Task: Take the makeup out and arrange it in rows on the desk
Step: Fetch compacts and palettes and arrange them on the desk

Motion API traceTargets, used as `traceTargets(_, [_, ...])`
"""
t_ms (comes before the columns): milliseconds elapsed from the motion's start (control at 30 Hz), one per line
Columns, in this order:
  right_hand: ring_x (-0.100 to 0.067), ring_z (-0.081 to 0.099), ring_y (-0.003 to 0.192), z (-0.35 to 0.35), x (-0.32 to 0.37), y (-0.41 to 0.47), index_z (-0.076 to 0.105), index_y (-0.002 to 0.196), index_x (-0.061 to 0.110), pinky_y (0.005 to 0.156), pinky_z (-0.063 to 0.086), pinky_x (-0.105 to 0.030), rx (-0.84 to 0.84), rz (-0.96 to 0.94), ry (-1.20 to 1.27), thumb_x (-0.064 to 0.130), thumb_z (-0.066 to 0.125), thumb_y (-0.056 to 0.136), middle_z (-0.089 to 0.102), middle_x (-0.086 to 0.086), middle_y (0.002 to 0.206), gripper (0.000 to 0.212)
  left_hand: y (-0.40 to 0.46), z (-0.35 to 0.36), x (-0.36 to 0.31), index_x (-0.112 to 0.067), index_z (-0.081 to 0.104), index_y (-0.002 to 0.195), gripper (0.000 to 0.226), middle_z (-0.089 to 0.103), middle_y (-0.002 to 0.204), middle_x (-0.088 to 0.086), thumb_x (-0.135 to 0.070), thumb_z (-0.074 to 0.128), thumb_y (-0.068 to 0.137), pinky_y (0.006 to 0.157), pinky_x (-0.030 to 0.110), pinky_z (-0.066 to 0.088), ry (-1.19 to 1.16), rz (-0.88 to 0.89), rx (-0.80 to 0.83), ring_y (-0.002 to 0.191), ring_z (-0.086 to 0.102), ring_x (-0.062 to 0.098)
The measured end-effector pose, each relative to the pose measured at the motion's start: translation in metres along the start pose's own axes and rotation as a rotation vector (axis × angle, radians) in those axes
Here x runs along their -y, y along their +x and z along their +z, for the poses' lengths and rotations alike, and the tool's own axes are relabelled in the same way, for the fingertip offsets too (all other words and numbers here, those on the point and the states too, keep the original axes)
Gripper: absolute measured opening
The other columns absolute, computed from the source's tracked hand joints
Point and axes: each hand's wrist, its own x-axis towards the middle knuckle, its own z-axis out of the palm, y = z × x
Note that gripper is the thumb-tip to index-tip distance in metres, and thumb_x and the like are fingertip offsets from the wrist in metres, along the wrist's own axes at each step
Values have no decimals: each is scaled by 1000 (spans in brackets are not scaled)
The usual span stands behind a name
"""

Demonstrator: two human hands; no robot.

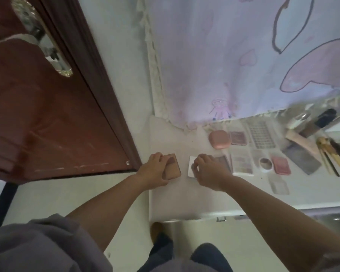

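Grey sleeve (37,246) nearest; left hand (155,169) grips a compact (172,166), right hand (208,167) pinches a palette (223,160) on the white desk (185,201).

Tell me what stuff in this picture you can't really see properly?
- Head view: the palette under the right hand is partly covered by the fingers.
- The brown case is partly hidden by the left hand gripping it.
- The brushes at the right edge are cut off.
- Labels on the compacts are too blurred to read.

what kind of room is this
Probably a bedroom or dressing corner at home: a white desk with makeup in rows, a pastel cartoon curtain behind it, and a brown wooden door beside.
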Motion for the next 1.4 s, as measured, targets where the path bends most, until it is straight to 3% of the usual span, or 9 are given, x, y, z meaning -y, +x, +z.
traceTargets(233, [-29,39,127,4,-11,20,44,118,19,111,22,-44,162,-189,-145,35,52,86,41,-7,134,37,26,3,15,-15,27,142,78,28,142,9,-33,66,77,103,31,32,55,117,66,130,29,26])
traceTargets(333, [-27,25,138,2,-6,26,38,128,18,114,9,-54,224,-216,-260,52,46,85,30,-9,144,55,16,7,16,-16,22,145,85,12,153,9,-29,69,76,110,26,23,-153,51,63,140,19,22])
traceTargets(433, [-23,19,142,-7,13,43,39,135,18,116,4,-47,161,-249,-185,51,47,85,24,-9,152,60,7,11,12,-10,22,145,81,9,155,10,-27,69,82,113,25,21,-450,-119,-44,143,16,20])
traceTargets(533, [-25,16,143,-3,39,54,34,140,14,117,4,-45,173,-352,-156,42,54,86,20,-11,154,64,0,12,5,-3,37,138,51,41,141,14,-15,55,92,109,34,32,-678,-294,-236,130,39,24])
traceTargets(600, [-28,14,143,5,52,58,32,140,14,116,4,-47,191,-391,-181,38,54,87,19,-13,153,62,-5,10,4,-5,49,128,35,55,128,12,-8,49,93,98,28,40,-756,-336,-317,118,51,22])
traceTargets(833, [-32,32,126,-15,62,63,33,139,16,102,35,-37,195,-377,-4,40,66,73,33,-12,139,78,-6,-16,12,-4,59,118,29,65,104,9,-8,40,97,76,28,52,-1464,-578,-254,91,61,20])
traceTargets(967, [-27,37,122,-53,70,63,38,137,15,93,41,-32,-20,-367,305,38,70,72,37,-7,136,76,-4,-41,18,-12,58,125,49,66,113,10,-44,29,100,88,34,49,-1831,-397,4,98,61,21])
traceTargets(1067, [-24,37,122,-83,72,67,41,131,14,92,44,-33,-90,-333,388,37,72,72,35,-5,137,71,7,-58,7,-17,54,130,63,63,115,6,-61,30,92,80,30,51,-2044,-188,190,91,62,16])
traceTargets(1400, [-12,47,108,-124,47,73,45,117,24,94,44,-30,-8,-246,603,39,68,77,47,6,119,48,40,-80,-4,-15,65,117,47,61,118,7,-50,46,93,88,35,51,-2110,-132,251,97,63,17])
